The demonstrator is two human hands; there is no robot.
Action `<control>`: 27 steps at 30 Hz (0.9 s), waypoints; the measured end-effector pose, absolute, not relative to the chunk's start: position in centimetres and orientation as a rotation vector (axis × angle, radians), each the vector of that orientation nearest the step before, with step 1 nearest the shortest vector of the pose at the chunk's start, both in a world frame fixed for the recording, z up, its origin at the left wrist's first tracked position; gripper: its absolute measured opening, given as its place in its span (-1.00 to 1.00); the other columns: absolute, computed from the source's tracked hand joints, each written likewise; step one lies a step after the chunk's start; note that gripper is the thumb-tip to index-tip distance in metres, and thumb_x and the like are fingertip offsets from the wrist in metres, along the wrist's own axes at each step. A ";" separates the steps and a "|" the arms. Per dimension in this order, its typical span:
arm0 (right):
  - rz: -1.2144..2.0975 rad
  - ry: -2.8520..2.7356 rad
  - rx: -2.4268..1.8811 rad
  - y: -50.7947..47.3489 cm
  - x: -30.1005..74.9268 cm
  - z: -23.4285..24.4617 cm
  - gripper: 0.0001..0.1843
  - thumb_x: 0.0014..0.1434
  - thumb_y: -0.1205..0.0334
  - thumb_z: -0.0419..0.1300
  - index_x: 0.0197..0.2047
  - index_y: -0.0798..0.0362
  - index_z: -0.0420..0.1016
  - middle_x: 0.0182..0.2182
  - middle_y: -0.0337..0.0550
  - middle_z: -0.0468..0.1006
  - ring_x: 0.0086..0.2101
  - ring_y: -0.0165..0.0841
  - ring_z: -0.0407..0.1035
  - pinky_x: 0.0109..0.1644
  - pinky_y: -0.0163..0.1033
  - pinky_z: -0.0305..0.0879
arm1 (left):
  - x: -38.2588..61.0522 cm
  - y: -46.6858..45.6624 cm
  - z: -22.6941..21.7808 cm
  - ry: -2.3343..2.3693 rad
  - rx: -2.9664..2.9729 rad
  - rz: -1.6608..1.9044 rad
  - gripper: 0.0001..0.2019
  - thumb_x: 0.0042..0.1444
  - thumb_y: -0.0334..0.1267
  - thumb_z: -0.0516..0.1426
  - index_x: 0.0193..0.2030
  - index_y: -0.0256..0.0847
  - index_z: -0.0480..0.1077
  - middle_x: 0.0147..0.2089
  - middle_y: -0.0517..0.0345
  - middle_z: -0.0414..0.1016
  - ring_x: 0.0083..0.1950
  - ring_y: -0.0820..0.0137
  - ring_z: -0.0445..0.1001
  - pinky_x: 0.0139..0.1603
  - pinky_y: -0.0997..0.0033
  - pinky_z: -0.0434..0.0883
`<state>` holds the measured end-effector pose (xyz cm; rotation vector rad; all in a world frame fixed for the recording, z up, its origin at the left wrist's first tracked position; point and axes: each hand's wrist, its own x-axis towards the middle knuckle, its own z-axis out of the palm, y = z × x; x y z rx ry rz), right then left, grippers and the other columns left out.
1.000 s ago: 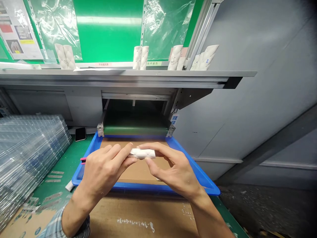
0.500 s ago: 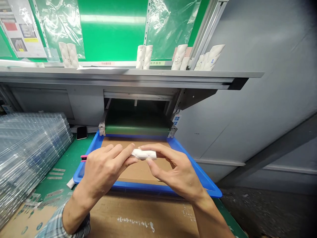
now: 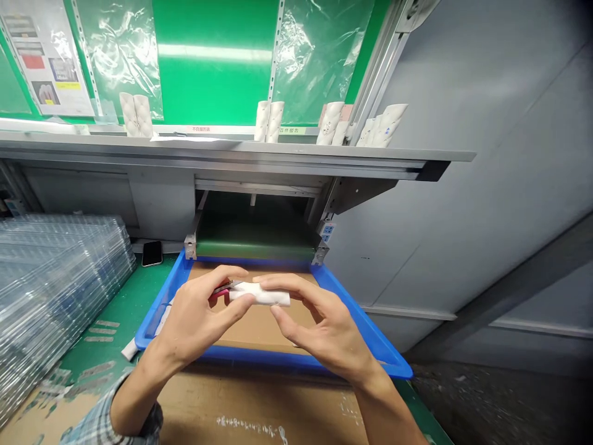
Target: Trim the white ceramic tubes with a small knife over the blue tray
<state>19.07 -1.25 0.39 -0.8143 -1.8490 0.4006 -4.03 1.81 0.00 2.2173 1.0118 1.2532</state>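
Note:
A short white tube-like piece (image 3: 262, 295) lies level between my two hands, over the blue tray. My right hand (image 3: 324, 321) pinches its right end between thumb and fingers. My left hand (image 3: 199, 315) is closed around a small pink-handled tool (image 3: 221, 292) with a metal tip; its exact kind is partly hidden by the fingers. The left thumb presses the tube's left end, and the tool's tip lies along its upper side. Beneath, the blue tray (image 3: 370, 334) is lined with brown cardboard (image 3: 250, 337).
Clear plastic trays (image 3: 60, 296) are stacked at left, near a black phone (image 3: 152, 253). A green conveyor belt (image 3: 254, 241) ends at the tray's far side. White quilted-looking pieces (image 3: 135, 116) stand on the shelf (image 3: 231, 161) above. A cardboard sheet (image 3: 259, 408) lies in front.
The pink-handled tool has swung from outside my left hand to the tube's left end. My left fingers have opened around the tube, showing more of it. The view has tilted slightly.

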 end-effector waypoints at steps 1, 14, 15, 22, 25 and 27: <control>0.418 -1.858 -0.789 -1.2 19.1 0.3 -0.63 0.29 0.42 0.29 0.11 -0.09 0.65 0.06 -0.15 0.74 0.05 -0.21 0.64 0.24 -0.12 0.57 | -4.1 1.8 0.1 1.009 2.182 1.241 -0.82 0.43 -0.12 0.21 0.01 -0.10 0.59 -0.17 0.22 0.68 -0.30 0.45 0.54 -0.31 0.52 0.44; 0.764 -1.694 -0.801 -0.7 19.4 0.2 -0.49 0.36 0.17 0.41 0.33 -0.09 0.51 0.11 -0.08 0.70 0.09 -0.21 0.64 0.29 -0.10 0.57 | -4.2 1.9 0.0 0.850 2.070 1.317 -0.81 0.32 -0.16 0.32 0.03 -0.07 0.57 -0.09 0.22 0.64 -0.27 0.50 0.52 -0.30 0.63 0.45; 0.768 -1.696 -0.796 -0.7 19.5 0.2 -0.49 0.36 0.17 0.42 0.34 -0.10 0.51 0.10 -0.09 0.70 0.09 -0.22 0.63 0.29 -0.11 0.57 | -4.2 1.9 0.0 0.852 2.076 1.322 -0.81 0.32 -0.15 0.33 0.03 -0.06 0.57 -0.09 0.22 0.64 -0.27 0.49 0.52 -0.30 0.63 0.44; 0.788 -1.690 -0.791 -0.8 19.9 0.1 -0.50 0.35 0.12 0.45 0.32 -0.17 0.54 0.06 -0.15 0.72 0.04 -0.28 0.65 0.22 -0.22 0.59 | -4.2 1.6 0.0 0.958 2.029 1.248 -0.71 0.32 -0.07 0.32 0.12 -0.07 0.56 0.00 0.18 0.66 -0.21 0.46 0.55 -0.26 0.61 0.45; 0.806 -1.706 -0.750 -0.8 19.9 0.0 -0.50 0.38 0.13 0.42 0.34 -0.21 0.51 0.09 -0.15 0.71 -0.02 -0.28 0.68 0.20 -0.17 0.62 | -4.2 1.6 0.4 0.930 2.025 1.232 -0.74 0.34 -0.08 0.29 0.10 -0.07 0.59 -0.04 0.20 0.69 -0.24 0.46 0.55 -0.24 0.59 0.46; 0.840 -1.710 -0.733 -0.8 19.9 0.0 -0.49 0.38 0.13 0.42 0.34 -0.22 0.50 0.10 -0.14 0.71 -0.01 -0.26 0.68 0.19 -0.14 0.63 | -4.2 1.7 0.5 0.903 2.038 1.232 -0.78 0.35 -0.08 0.28 0.05 -0.07 0.62 -0.08 0.21 0.70 -0.24 0.45 0.56 -0.23 0.58 0.45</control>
